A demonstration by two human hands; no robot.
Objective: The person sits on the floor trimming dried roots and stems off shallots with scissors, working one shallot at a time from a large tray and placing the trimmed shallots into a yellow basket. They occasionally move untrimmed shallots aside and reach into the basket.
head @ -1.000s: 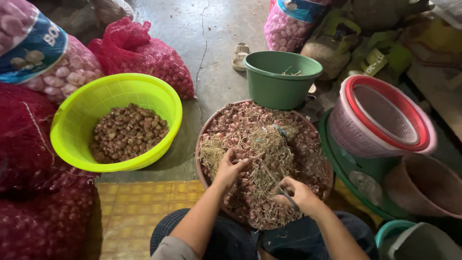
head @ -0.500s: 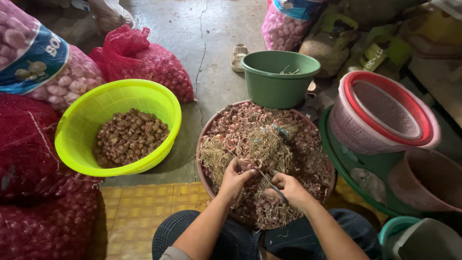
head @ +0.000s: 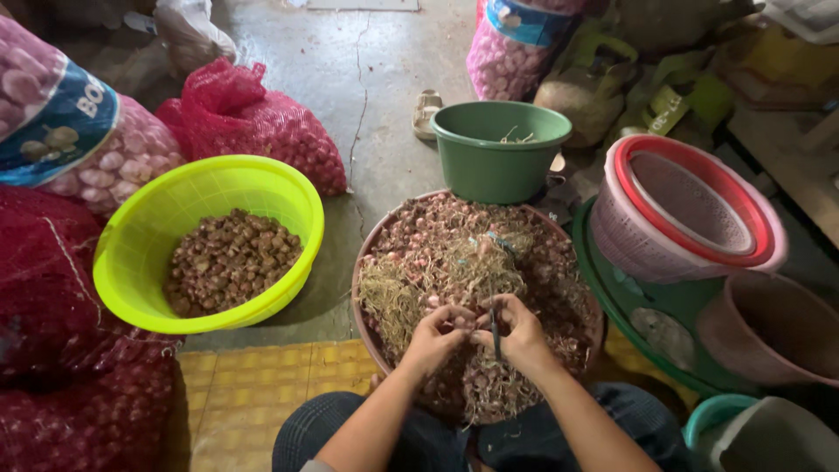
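A second earlier our hands had been apart on the heap, the left one buried in the dry stalks and the right lower down. Now they had met over the near side of the round tray (head: 376, 262). Our left hand (head: 440, 332) was curled shut around a small shallot (head: 461, 322), and our right hand (head: 517, 335) was closed on a thin blade (head: 495, 330) pointed at it. So the picking was done and the trimming had begun. The yellow-green basin (head: 131, 253) of trimmed shallots sat to the left, the green bucket (head: 489, 166) beyond.
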